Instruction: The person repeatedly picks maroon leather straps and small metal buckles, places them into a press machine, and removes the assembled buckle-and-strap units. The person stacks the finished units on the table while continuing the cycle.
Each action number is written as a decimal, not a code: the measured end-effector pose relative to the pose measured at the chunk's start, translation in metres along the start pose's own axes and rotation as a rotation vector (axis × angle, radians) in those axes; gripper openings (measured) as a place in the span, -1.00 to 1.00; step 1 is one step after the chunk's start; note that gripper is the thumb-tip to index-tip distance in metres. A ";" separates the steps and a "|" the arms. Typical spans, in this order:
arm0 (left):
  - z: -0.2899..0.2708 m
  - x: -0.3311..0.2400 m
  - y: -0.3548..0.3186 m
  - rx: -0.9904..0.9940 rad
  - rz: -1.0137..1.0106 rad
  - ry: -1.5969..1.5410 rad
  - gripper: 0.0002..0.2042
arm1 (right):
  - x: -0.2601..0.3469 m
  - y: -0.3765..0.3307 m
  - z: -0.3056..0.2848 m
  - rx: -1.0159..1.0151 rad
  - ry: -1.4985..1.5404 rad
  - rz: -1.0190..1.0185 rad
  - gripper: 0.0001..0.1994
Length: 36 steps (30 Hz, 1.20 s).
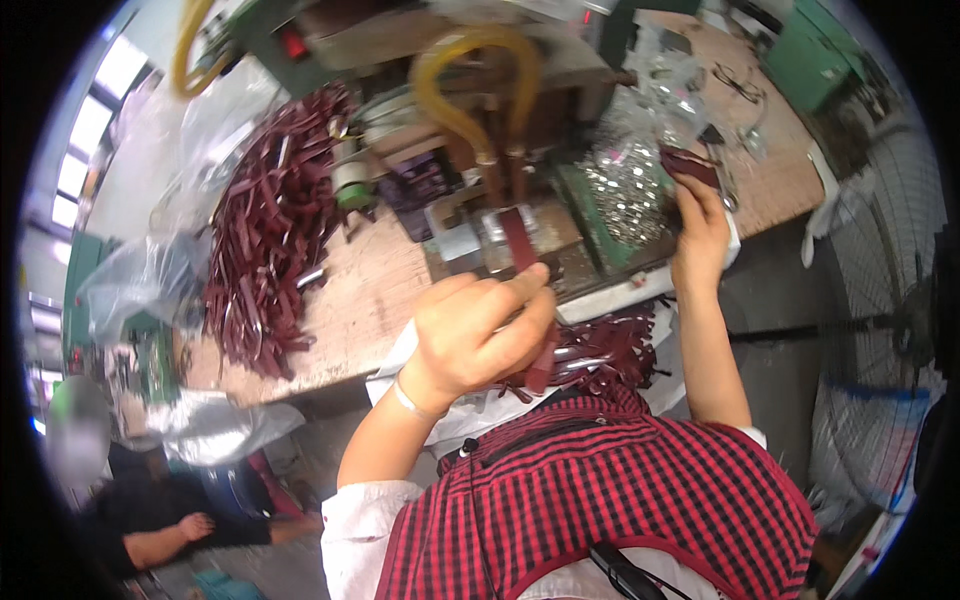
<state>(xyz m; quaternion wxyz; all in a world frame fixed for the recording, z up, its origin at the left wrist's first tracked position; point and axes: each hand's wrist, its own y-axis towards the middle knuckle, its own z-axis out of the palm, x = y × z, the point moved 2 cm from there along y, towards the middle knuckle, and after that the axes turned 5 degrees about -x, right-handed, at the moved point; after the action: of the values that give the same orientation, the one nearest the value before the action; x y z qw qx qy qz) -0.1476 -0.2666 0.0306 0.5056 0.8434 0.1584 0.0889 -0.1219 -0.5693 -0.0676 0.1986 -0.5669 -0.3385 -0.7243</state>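
Note:
My left hand (478, 325) pinches a dark red strap (517, 240) between thumb and fingers. The strap's far end lies on the small metal block (496, 228) of a press, under its tubes. Out to the right, my right hand (703, 235) has its fingers closed around a folded dark red strap (692, 165). That hand is beside a green tray (590, 215) heaped with small shiny metal pieces (628, 195). More dark red straps (620, 350) with shiny metal parts lie in front of my apron, below the table edge.
A big heap of dark red straps (265, 240) covers the table's left side. A yellow hose (478, 45) loops in front of the press. A fan (890, 240) stands at the right. Eyeglasses (738, 82) lie at the back right. Another person's hand (196, 526) shows lower left.

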 end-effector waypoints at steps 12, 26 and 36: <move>-0.058 -0.018 -0.066 -0.009 -0.385 0.422 -0.78 | -0.013 -0.006 0.046 0.067 0.133 -0.026 -0.81; -0.049 0.231 -0.168 -0.020 -1.369 -0.028 -0.79 | 0.003 -0.012 0.018 0.178 -0.277 -0.104 -0.87; -0.105 0.152 -0.161 0.215 -1.262 0.549 -0.72 | 0.091 -0.045 0.053 0.473 -0.205 -0.195 -0.81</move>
<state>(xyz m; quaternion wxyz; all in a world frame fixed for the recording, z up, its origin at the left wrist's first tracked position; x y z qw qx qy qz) -0.0669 -0.0551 -0.0633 0.3161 0.5825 0.7483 -0.0283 -0.1411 -0.4913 0.0137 0.2194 -0.5398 -0.5696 -0.5797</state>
